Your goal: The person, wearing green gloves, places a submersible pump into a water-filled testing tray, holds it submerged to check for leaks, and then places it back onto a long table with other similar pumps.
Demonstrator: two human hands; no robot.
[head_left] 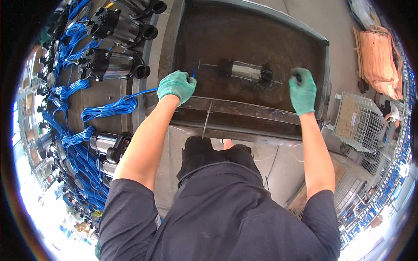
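Note:
My left hand (176, 87), in a green glove, is closed round a blue cable (148, 91) at the left rim of a dark metal tank (252, 103). A short blue end sticks up past its fingers. From that hand the cable runs left to a bundled blue coil (111, 108). My right hand (302, 93), also gloved in green, hovers over the tank's right part with its fingers curled in; whether it holds anything is hidden. Between my hands a cylindrical pump (246, 71) lies on its side in the tank, seemingly under dark liquid.
Several black and silver pumps (109, 64) with blue cable coils stand along the left side. More pumps (106, 142) sit near my left forearm. To the right are a wire mesh basket (359, 122) and an orange-brown wrapped sack (379, 61).

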